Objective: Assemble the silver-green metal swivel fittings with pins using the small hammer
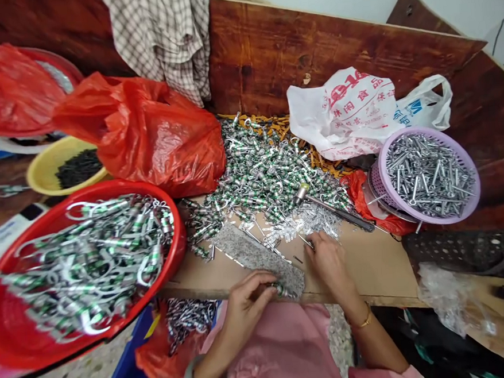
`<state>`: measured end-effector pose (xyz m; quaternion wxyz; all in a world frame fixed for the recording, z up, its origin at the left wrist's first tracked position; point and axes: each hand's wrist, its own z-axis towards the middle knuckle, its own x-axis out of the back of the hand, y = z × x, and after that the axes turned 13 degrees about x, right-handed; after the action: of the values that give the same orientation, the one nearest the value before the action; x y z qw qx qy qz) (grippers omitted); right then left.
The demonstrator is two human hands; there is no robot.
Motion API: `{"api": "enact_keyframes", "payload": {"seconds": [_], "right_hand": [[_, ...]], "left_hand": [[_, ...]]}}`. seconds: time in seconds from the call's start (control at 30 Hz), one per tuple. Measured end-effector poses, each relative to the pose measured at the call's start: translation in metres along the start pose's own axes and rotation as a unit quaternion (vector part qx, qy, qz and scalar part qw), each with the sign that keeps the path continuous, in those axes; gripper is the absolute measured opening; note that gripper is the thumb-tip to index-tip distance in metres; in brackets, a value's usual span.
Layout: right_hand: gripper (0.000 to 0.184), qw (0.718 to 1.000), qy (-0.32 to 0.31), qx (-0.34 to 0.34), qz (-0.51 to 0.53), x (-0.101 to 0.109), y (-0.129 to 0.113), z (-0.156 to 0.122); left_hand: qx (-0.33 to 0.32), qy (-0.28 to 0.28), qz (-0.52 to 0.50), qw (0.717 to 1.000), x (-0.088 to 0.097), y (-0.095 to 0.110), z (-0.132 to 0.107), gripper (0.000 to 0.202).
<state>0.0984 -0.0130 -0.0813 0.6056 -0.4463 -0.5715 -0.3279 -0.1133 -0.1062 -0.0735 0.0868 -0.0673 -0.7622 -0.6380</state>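
Head view: looking down on two hands at the edge of a plain board bench [378, 266], nearest things first.

Left hand [247, 304]: fingers curled closed, pinching a small green-banded metal piece [280, 290] at the edge of a speckled stone slab [257, 258].

Right hand [330, 267]: fingers partly extended, tips down on the board beside thin bright pins [306, 241]; whether they grip one cannot be told.

Below the bench: a blue crate [130, 364] and a red bag [154, 357] with more wire pieces [188, 323].

Left of the hands: a red plastic basin [178, 240] heaped with green-banded wire-hooked pieces [93, 269].

Ahead: a loose heap of the same pieces [267, 165] spread over the board, with a bright silver pile [318, 219] and a steel-headed hand tool [335, 209] at its near edge.

Right: a lilac plastic basket [403, 133] full of steel bolts [428, 176].

Far: a yellow bowl [45, 163] of dark small parts [80, 168], a red plastic bag [145, 139], a white printed bag [350, 113], a checked cloth [159, 40] and a wooden backboard [345, 38].

Work so far: apparently partway, with many pieces in the basin and a large heap lying loose.
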Motion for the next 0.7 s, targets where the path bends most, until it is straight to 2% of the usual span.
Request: {"api": "enact_keyframes", "payload": {"seconds": [0.1, 0.23, 0.33, 0.43, 0.5, 0.53, 0.6, 0.63, 0.7], "right_hand": [[0.011, 1.000, 0.017, 0.010, 0.022, 0.004, 0.010, 0.000], [0.018, 0.982, 0.136, 0.004, 0.131, 0.015, 0.037, -0.012], [0.026, 0.960, 0.215, -0.020, 0.178, 0.039, 0.060, -0.023], [0.025, 0.941, 0.327, -0.019, 0.090, 0.084, 0.083, -0.020], [0.024, 0.907, 0.418, -0.030, -0.030, 0.117, 0.098, -0.011], [0.025, 0.893, 0.443, -0.033, -0.080, 0.131, 0.104, -0.005], [0.029, 0.882, 0.452, -0.037, -0.130, 0.143, 0.109, 0.004], [0.028, 0.893, 0.434, -0.032, -0.117, 0.141, 0.107, 0.006], [0.023, 0.940, 0.339, -0.016, -0.025, 0.118, 0.094, 0.004]], "left_hand": [[0.024, 0.000, -0.014, 1.000, 0.004, -0.006, -0.002, 0.006], [0.012, -0.014, -0.023, 1.000, 0.009, -0.008, 0.000, 0.008], [0.010, -0.023, -0.032, 0.999, 0.009, -0.006, 0.004, 0.010], [0.008, -0.042, -0.044, 0.998, 0.006, -0.002, 0.007, 0.011], [0.007, -0.054, -0.047, 0.997, 0.004, 0.001, 0.008, 0.011], [0.006, -0.057, -0.047, 0.997, 0.003, 0.002, 0.008, 0.011], [0.004, -0.058, -0.044, 0.997, 0.002, 0.003, 0.007, 0.011], [0.004, -0.055, -0.042, 0.998, 0.001, 0.003, 0.007, 0.010], [0.010, -0.047, -0.041, 0.998, 0.001, 0.003, 0.005, 0.010]]}}
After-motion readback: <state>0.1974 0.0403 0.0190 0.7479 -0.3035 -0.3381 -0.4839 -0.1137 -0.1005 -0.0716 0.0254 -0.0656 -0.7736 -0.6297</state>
